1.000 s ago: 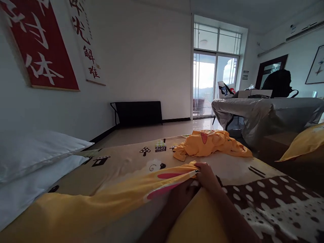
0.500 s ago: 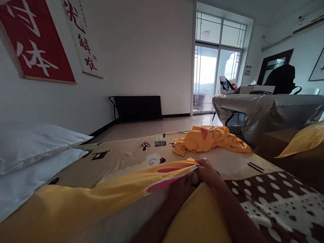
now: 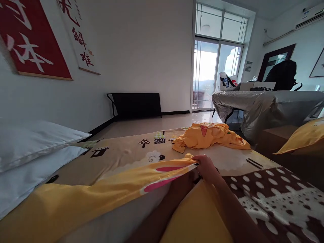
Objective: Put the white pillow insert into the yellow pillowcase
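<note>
Head view: hands (image 3: 205, 167) at yellow cloth's (image 3: 113, 179) edge, orange cloth (image 3: 212, 136) beyond.

Lived-in home, bedroom-like: patterned blanket (image 3: 263, 189) beneath hands (image 3: 206, 167), white pillows (image 3: 37, 145) to their left, calligraphy scrolls (image 3: 37, 50) on wall farther left. Beyond hands, toward right: glass door (image 3: 205, 71), plastic-covered worktop (image 3: 291, 101), wall-mounted air conditioner (image 3: 311, 17).

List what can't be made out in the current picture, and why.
- Left hand: head view; its grip is lost in shadow and behind the yellow cloth and right hand.
- Yellow cloth's near end: head view, cut off by the bottom edge.
- Crumpled orange cloth: head view, full shape hidden by its own folds.
- White pillows: head view, cut off by the left edge.
</note>
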The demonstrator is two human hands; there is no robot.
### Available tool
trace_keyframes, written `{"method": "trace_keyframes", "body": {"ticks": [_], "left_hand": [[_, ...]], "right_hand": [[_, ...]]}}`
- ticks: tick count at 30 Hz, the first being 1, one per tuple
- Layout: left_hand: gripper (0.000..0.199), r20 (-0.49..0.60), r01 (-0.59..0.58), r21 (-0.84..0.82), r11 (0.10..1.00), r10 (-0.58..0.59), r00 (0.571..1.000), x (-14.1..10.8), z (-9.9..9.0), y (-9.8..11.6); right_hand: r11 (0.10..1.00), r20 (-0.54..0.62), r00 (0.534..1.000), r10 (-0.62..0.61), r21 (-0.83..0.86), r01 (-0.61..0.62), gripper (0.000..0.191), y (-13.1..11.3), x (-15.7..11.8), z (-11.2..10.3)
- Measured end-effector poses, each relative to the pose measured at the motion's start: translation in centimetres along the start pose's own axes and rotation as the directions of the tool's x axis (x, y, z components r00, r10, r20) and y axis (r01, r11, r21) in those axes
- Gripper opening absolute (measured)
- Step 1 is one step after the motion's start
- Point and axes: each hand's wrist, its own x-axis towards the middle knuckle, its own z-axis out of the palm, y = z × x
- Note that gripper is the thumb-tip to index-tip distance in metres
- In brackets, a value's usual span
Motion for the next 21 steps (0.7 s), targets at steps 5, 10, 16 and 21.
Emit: {"method": "trace_keyframes", "body": {"ticks": [5,10,16,21], "left_hand": [[0.049,-0.005,-0.003,-0.006,1.0,0.003,1.0,-0.3,0.0,0.0],[0.048,0.005,-0.038,-0.123,0.992,0.038,0.999,-1.0,-0.7,0.4],[0.043,-0.116,-0.053,-0.112,0.992,0.04,0.992,-1.7,-1.0,0.3],[0.046,-0.154,-0.019,-0.107,0.994,0.002,0.988,-1.5,-0.8,0.1]], "right_hand": [[0.995,-0.051,0.995,-0.084,-0.065,0.081,0.036,-0.5,0.0,-0.1],[0.999,-0.058,0.998,-0.039,-0.016,0.038,0.038,-1.0,0.0,-0.2],[0.997,-0.055,0.996,-0.068,0.034,0.07,0.04,-1.0,0.0,-0.4],[0.997,-0.041,0.997,-0.068,0.027,0.069,0.039,-1.1,0.0,-0.5]]}}
